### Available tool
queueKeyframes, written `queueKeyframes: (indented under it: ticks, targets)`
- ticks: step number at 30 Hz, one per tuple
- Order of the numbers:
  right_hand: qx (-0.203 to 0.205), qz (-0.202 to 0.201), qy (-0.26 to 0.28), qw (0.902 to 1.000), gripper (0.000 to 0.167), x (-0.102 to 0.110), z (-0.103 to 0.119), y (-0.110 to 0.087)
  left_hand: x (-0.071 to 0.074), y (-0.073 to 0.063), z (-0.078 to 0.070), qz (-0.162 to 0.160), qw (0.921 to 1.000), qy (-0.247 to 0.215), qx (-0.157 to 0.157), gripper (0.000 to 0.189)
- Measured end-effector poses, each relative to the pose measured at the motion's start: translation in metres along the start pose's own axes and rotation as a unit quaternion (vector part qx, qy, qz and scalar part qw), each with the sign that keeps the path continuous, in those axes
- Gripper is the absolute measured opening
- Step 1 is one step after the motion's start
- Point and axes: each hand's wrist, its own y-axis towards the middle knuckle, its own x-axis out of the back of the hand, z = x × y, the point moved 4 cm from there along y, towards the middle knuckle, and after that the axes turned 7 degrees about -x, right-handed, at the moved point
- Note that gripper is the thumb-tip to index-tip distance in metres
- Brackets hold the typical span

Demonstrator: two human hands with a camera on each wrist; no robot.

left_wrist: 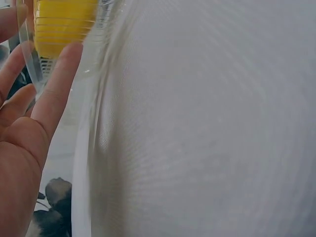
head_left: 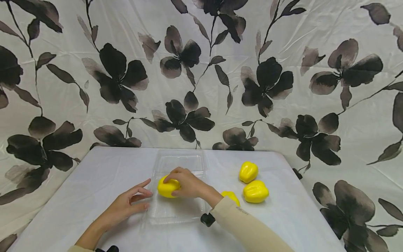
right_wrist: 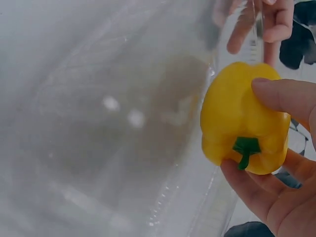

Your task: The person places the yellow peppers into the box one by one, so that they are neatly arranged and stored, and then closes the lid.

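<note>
My right hand (head_left: 188, 183) grips a yellow bell pepper (head_left: 167, 188) over the left part of a clear plastic container (head_left: 185, 212). In the right wrist view the pepper (right_wrist: 237, 116) shows a green stem, with thumb on one side and fingers on the other. The container lies open, its lid (head_left: 179, 161) folded back toward the wall. At the container's left side is my left hand (head_left: 127, 203), fingers extended and spread, fingertips right at the clear wall. Through that ribbed wall the left wrist view shows the yellow pepper (left_wrist: 64, 27).
Two yellow bell peppers, one farther back (head_left: 248, 172) and one nearer (head_left: 256, 191), lie right of the container. Another yellow pepper (head_left: 231, 197) is partly hidden by the right forearm. A white cloth covers the table (head_left: 110, 168); a floral curtain (head_left: 226, 98) hangs behind.
</note>
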Motion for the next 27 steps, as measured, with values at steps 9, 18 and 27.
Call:
queueKeyframes:
  ticks: [9,18,27]
  targets:
    - [0.0,-0.003,-0.013,0.9999,0.042,-0.009,0.0,0.004,-0.002,0.001,-0.002,0.003,0.9999,-0.01,-0.006,0.037]
    - [-0.02,-0.009,-0.005,0.9998,0.038,-0.011,0.003,0.002,-0.002,0.001,-0.002,0.005,1.0,-0.007,0.003,0.037]
    - [-0.004,-0.014,-0.016,0.9998,0.039,-0.018,0.004,0.005,-0.002,0.001,-0.002,0.002,1.0,0.004,0.003,0.034]
